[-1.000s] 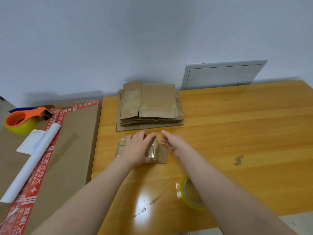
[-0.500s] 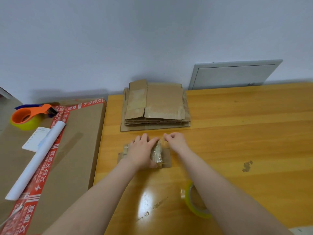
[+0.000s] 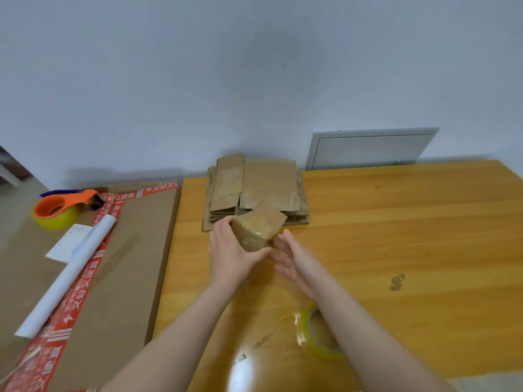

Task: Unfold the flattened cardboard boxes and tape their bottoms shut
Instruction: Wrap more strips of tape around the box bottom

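Note:
A small brown cardboard box (image 3: 258, 228), its near face covered in clear tape, is lifted off the wooden table (image 3: 396, 236) and tilted. My left hand (image 3: 230, 251) grips it from the left and underneath. My right hand (image 3: 294, 260) hovers just right of it with straight, spread fingers and holds nothing. Behind the box lies a stack of flattened cardboard boxes (image 3: 254, 188) at the table's far edge. A roll of clear yellowish tape (image 3: 317, 335) lies on the table under my right forearm.
A large flat carton with red printed tape (image 3: 119, 264) lies to the left. It carries an orange tape dispenser (image 3: 60, 207), a white paper roll (image 3: 70, 273) and a small white card (image 3: 69, 243). A grey panel (image 3: 370, 148) leans on the wall.
The small box was flat on the table under both hands. Now my left hand has raised and tilted it, and my right hand has come off it.

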